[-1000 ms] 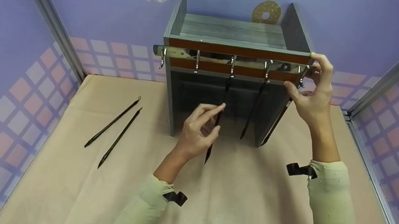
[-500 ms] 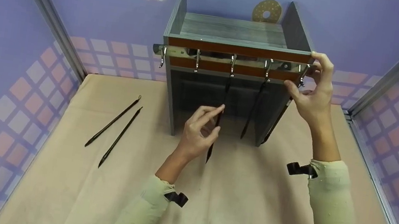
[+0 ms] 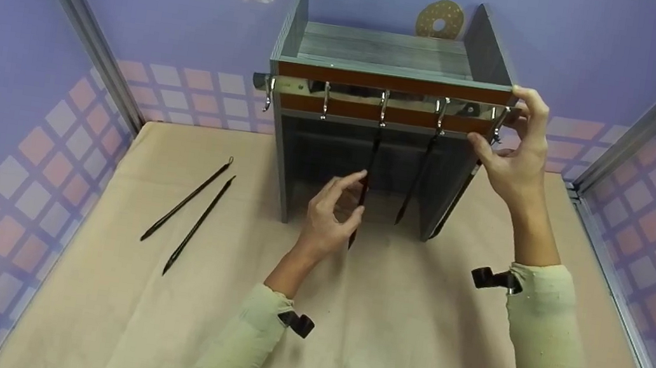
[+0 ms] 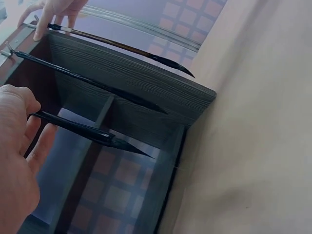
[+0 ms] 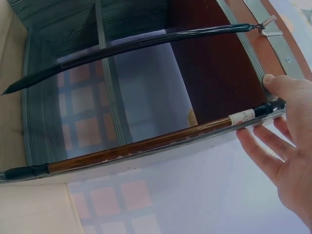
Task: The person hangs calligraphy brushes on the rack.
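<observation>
Though two loose brushes (image 3: 187, 199) lay unhung, three others (image 3: 416, 180) seemed hooked, fingers of the left hand (image 3: 326, 222) parted around the middle brush (image 4: 83, 128), right hand (image 3: 519, 159) gripping the rack (image 3: 393, 83).

Tabletop (image 3: 403, 336) pale peach, faintly creased. Grey shelf unit (image 3: 385, 51) stands upright on it, toward the back. To the unit's left, lying flat: slim dark brush (image 3: 185, 201), loop at far end; second dark brush (image 3: 199, 225) near it, apart. Both slant, far ends angled toward the unit.
</observation>
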### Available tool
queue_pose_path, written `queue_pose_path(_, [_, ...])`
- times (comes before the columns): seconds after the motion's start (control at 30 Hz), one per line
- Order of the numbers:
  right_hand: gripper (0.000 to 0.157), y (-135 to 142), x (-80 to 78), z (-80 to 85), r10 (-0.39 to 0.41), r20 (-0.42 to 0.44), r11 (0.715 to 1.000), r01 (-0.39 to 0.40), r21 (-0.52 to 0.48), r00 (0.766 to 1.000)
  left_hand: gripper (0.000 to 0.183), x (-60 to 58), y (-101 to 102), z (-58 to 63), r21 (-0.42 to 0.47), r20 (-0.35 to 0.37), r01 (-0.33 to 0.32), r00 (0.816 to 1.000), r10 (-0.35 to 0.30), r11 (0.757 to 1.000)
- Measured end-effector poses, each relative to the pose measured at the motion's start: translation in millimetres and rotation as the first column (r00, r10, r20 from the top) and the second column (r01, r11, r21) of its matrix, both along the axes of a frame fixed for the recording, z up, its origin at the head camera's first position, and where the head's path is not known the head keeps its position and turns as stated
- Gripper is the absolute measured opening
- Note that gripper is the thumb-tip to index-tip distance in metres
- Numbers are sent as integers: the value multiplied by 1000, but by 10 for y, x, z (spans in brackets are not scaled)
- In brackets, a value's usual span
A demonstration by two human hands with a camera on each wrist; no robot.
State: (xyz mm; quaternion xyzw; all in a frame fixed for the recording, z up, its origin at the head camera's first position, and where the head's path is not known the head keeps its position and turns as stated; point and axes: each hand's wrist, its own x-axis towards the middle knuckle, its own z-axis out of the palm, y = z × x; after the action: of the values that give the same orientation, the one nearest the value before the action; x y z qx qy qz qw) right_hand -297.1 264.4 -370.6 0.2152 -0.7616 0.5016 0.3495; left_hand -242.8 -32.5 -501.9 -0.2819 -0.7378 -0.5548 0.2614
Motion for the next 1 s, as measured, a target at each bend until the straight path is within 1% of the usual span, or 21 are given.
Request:
queue_pose_path(0.23, [77, -4, -20, -9, 4, -11, 1000, -4, -15, 1000, 50, -79, -10, -111, 16, 97, -12, 995, 10, 1000])
queue_pose_path(0.37, [77, -11, 8, -87, 12, -9, 1000, -12, -14, 1000, 47, -42, -24, -187, 21, 152, -6, 988, 3, 1000])
queue_pose_path(0.43, [77, -6, 28, -119, 15, 0, 1000, -15, -12, 1000, 47, -16, -24, -223, 26, 174, 8, 985, -12, 1000])
queue_pose_path(0.5, [76, 3, 41, -129, 19, 10, 1000, -19, -14, 1000, 47, -7, -15, -234, 29, 189, 22, 982, -27, 999])
queue_pose_path(0.6, [77, 13, 37, -106, 13, 9, 1000, -13, -10, 1000, 47, -26, -1, -219, 30, 190, 33, 981, -38, 999])
queue_pose_path(0.77, [77, 21, 13, -58, -3, -4, 1000, 3, 3, 1000, 49, -51, -23, -173, 18, 175, 33, 984, -36, 999])
queue_pose_path(0.87, [77, 13, -5, -44, 0, -14, 1000, 0, 5, 1000, 48, -44, -76, -167, 10, 166, 26, 986, -27, 1000])
queue_pose_path(1.0, [77, -13, -23, -43, 10, -23, 1000, -10, -1, 1000, 46, -22, -204, -194, -2, 158, 14, 987, -13, 1000])
